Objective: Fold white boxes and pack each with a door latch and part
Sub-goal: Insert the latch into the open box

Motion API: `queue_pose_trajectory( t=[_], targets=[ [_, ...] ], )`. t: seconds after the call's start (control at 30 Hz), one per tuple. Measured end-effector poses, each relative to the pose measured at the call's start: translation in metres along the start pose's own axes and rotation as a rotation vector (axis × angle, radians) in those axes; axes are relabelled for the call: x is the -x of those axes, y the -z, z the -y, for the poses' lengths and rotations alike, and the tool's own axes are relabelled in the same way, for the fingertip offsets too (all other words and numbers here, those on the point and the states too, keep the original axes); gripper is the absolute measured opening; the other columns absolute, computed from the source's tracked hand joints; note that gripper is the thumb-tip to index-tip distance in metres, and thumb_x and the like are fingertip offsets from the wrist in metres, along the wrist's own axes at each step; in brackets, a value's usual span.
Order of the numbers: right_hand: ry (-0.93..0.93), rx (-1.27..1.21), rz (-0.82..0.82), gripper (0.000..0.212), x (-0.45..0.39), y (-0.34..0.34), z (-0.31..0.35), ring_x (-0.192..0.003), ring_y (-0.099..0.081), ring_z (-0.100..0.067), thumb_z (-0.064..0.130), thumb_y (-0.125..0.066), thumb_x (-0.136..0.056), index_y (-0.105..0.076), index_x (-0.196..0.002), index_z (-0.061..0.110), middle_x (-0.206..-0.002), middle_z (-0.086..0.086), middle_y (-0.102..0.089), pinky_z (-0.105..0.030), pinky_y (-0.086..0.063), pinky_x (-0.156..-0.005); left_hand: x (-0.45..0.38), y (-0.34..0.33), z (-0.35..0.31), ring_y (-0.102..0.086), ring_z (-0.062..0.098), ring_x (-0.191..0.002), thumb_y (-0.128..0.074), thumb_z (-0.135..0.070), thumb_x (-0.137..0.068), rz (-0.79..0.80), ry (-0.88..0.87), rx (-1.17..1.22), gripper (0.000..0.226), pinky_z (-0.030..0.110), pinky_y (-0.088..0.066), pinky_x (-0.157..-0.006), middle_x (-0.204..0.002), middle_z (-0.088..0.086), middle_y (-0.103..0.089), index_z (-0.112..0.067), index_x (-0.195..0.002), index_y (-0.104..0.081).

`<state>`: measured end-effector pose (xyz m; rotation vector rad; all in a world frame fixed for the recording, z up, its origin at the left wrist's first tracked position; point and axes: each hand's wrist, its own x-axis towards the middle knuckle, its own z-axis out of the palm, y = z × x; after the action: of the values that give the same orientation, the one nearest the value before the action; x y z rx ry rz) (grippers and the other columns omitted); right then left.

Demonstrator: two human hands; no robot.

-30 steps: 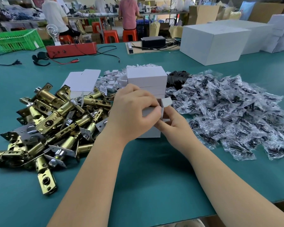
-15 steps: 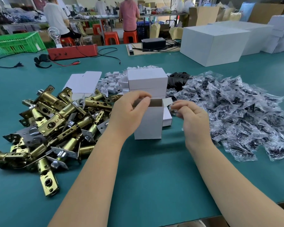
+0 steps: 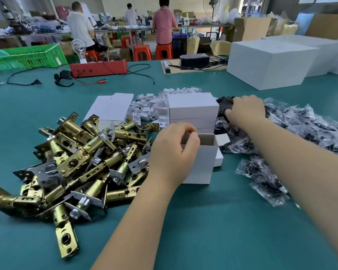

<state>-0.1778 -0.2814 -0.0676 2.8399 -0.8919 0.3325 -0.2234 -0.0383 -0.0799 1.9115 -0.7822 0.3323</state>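
A small white box (image 3: 203, 164) stands upright with its top open and a flap sticking out to the right. My left hand (image 3: 172, 152) grips its left wall at the rim. My right hand (image 3: 246, 112) reaches to the far right of the stack of closed white boxes (image 3: 193, 108), its fingers curled onto a black part (image 3: 223, 103) in a dark heap. A pile of brass door latches (image 3: 76, 152) lies left of the open box. Clear bags of black parts (image 3: 300, 133) spread out on the right.
Flat box blanks (image 3: 109, 106) and small white card pieces (image 3: 148, 106) lie behind the latches. Large white cartons (image 3: 271, 61) stand at the back right, a red device (image 3: 98, 68) with cables and a green crate (image 3: 27, 57) at the back left. People work at far benches.
My right hand left the box flap and moved up and right to the black parts. My left hand stayed on the box, which now stands open.
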Motion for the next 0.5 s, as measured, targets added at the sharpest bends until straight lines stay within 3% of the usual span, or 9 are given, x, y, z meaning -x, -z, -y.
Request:
queue_pose_trajectory(
  t=[0.17, 0.27, 0.33, 0.5],
  targets=[
    [-0.045, 0.026, 0.251, 0.035, -0.010, -0.005, 0.005, -0.119, -0.050, -0.036, 0.029, -0.047, -0.096, -0.057, -0.120, 0.007, -0.129, -0.020, -0.055, -0.043, -0.039, -0.098, 0.001, 0.000, -0.002, -0.054, 0.014, -0.083, -0.044, -0.027, -0.086, 0.001, -0.004, 0.008, 0.016, 0.030, -0.046, -0.072, -0.080, -0.015, -0.057, -0.025, -0.086, -0.061],
    [-0.033, 0.018, 0.162, 0.021, -0.009, -0.010, 0.004, -0.108, -0.057, -0.036, 0.013, -0.051, -0.092, -0.062, -0.107, 0.004, -0.118, -0.020, -0.061, -0.038, -0.044, -0.084, 0.000, -0.001, -0.003, -0.053, 0.012, -0.083, -0.044, -0.028, -0.086, 0.000, -0.010, -0.002, 0.016, 0.029, -0.045, -0.071, -0.079, -0.015, -0.056, -0.026, -0.086, -0.060],
    [-0.019, 0.029, 0.089, 0.018, -0.007, -0.011, 0.000, -0.103, -0.058, -0.036, 0.013, -0.050, -0.094, -0.064, -0.102, 0.003, -0.111, -0.020, -0.064, -0.036, -0.042, -0.076, 0.000, -0.001, -0.004, -0.053, 0.012, -0.083, -0.044, -0.028, -0.086, 0.003, -0.005, -0.003, 0.014, 0.027, -0.044, -0.071, -0.079, -0.016, -0.057, -0.027, -0.085, -0.058],
    [0.022, 0.034, -0.013, 0.034, 0.002, -0.015, -0.008, -0.109, -0.052, -0.033, 0.028, -0.038, -0.101, -0.067, -0.111, 0.012, -0.111, -0.014, -0.065, -0.037, -0.042, -0.082, 0.000, -0.001, -0.006, -0.051, 0.009, -0.079, -0.043, -0.026, -0.086, 0.002, -0.016, -0.019, 0.015, 0.022, -0.040, -0.068, -0.076, -0.017, -0.055, -0.027, -0.083, -0.058]
  ],
)
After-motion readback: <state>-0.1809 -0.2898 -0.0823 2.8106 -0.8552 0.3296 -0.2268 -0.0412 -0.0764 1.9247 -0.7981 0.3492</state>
